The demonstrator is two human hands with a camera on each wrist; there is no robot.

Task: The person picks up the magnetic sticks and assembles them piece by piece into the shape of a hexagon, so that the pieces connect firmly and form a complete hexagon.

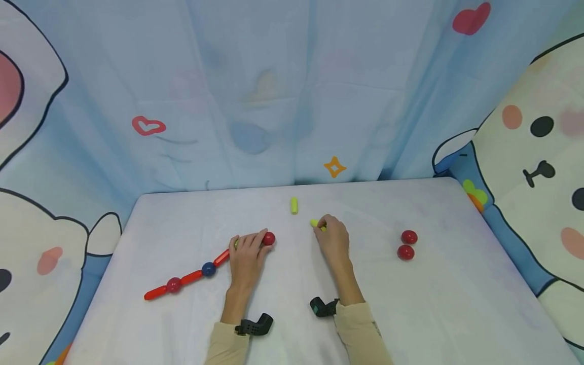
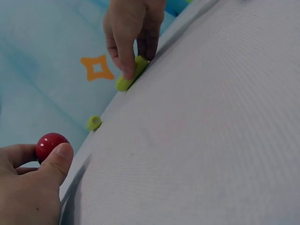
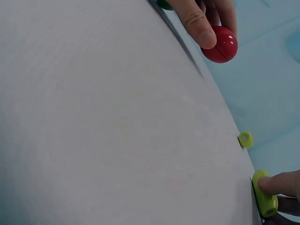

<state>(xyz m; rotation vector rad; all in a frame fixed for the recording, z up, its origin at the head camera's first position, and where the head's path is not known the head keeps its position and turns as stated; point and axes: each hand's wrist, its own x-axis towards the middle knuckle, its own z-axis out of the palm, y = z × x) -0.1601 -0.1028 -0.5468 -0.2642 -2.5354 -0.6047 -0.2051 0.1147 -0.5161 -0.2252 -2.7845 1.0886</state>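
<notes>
A row of red rods [image 1: 191, 277] alternating with balls, among them a red ball [image 1: 174, 285] and a blue ball [image 1: 209, 269], slants up toward my left hand [image 1: 246, 261]. That hand covers part of the row and pinches a glossy red ball [image 2: 49, 144] at its far end between thumb and fingers. Under the hand, a bit of a green ball [image 3: 165, 4] shows in the right wrist view. My right hand [image 1: 334, 243] grips a yellow-green rod [image 3: 265, 199] low at the white surface; its fingers hide part of the rod.
Another yellow-green rod [image 1: 294, 205] lies near the table's back edge, between and beyond the hands. Two more balls, an upper red one [image 1: 408, 236] and a lower red one [image 1: 405, 252], sit on the right of the white table [image 1: 456, 304]. A blue curtain [image 1: 283, 126] hangs behind.
</notes>
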